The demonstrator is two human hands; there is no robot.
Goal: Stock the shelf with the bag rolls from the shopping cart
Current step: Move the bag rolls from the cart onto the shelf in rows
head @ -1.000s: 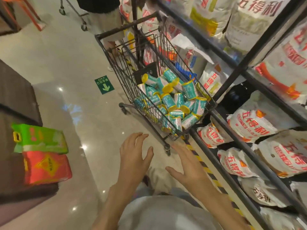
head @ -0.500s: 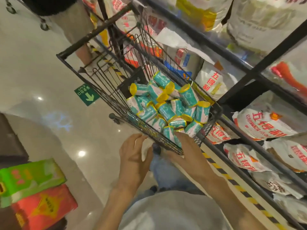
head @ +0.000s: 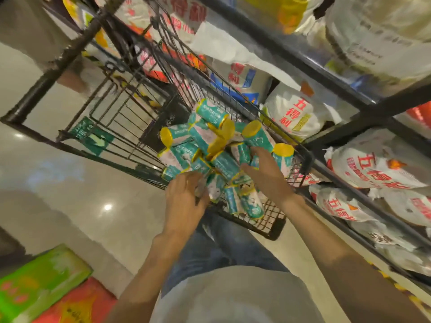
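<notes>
A black wire shopping cart (head: 47,79) stands in front of me, against the shelf unit (head: 363,117) on the right. Several teal bag rolls (head: 210,127) with yellow end caps lie heaped in its near right corner. Both of my hands are inside the basket on the heap. My left hand (head: 185,201) curls its fingers over a roll (head: 215,191) at the near edge of the pile. Further in, my right hand (head: 264,170) has its fingers bent round a roll (head: 242,152), thumb spread. The frame is blurred.
White sacks with red print (head: 373,169) fill the black shelves on the right. A green box (head: 42,283) and a red box (head: 77,304) sit at lower left. A green arrow sign (head: 95,138) is on the glossy floor. Another person's leg (head: 72,78) shows beyond the cart.
I have come close to the cart. Both hands went from hovering open before its near rim to reaching into the basket, onto the rolls.
</notes>
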